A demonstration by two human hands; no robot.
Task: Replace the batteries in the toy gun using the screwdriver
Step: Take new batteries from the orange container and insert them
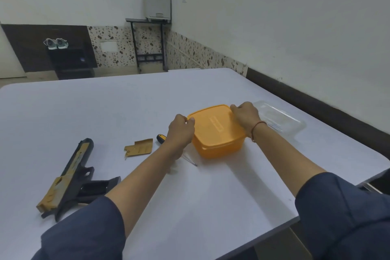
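Observation:
An orange lidded plastic box [217, 133] sits on the white table [105, 112]. My left hand [181, 131] grips the lid's near-left corner with curled fingers. My right hand [245, 116] grips the far-right corner of the lid. The black and tan toy gun [69, 177] lies on its side at the left, its grip compartment open. Its tan battery cover [139, 147] lies apart, between the gun and my left arm. The screwdriver [161, 139] with a black and yellow handle lies under my left forearm; its metal tip [191, 161] shows beyond the arm.
A clear plastic container [278, 120] lies behind the orange box at the right. The table's right edge runs close to a wall with a dark skirting. Beyond the far edge stand a small stand with a printer [157, 7] and a dark cabinet.

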